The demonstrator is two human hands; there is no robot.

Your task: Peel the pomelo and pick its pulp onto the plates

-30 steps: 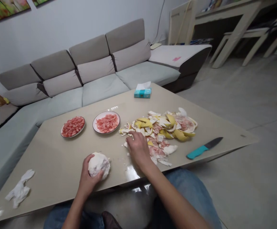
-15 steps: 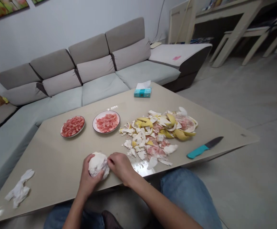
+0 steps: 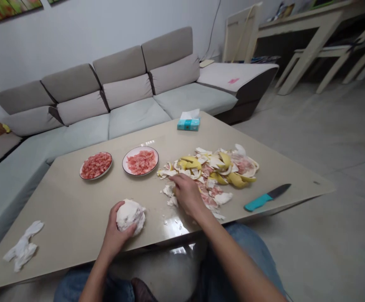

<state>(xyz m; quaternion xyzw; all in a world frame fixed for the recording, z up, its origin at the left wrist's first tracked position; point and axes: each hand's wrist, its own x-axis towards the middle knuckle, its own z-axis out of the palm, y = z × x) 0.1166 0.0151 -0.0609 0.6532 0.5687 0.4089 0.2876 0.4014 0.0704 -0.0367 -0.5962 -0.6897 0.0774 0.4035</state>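
Observation:
My left hand (image 3: 117, 228) is wrapped round a peeled pomelo (image 3: 131, 216) covered in white pith, at the table's near edge. My right hand (image 3: 187, 192) is at the left side of a heap of pomelo peel (image 3: 218, 161), fingers drawn together. Whether a scrap is between those fingertips is too small to make out. Yellow rind, white pith and pinkish membrane make up the heap. Pink pomelo pulp lies on two plates, a left plate (image 3: 82, 175) and a right plate (image 3: 126, 161), beyond the held fruit.
A knife (image 3: 267, 197) with a turquoise handle lies right of the heap, near the table (image 3: 84, 209) edge. A tissue pack (image 3: 188, 124) sits at the far side. Crumpled tissue (image 3: 23, 247) lies at left. A grey sofa (image 3: 138, 115) stands beyond the table.
My right hand has left the pomelo and moved right, over to the peel heap. My left hand still holds the pomelo in nearly the same place.

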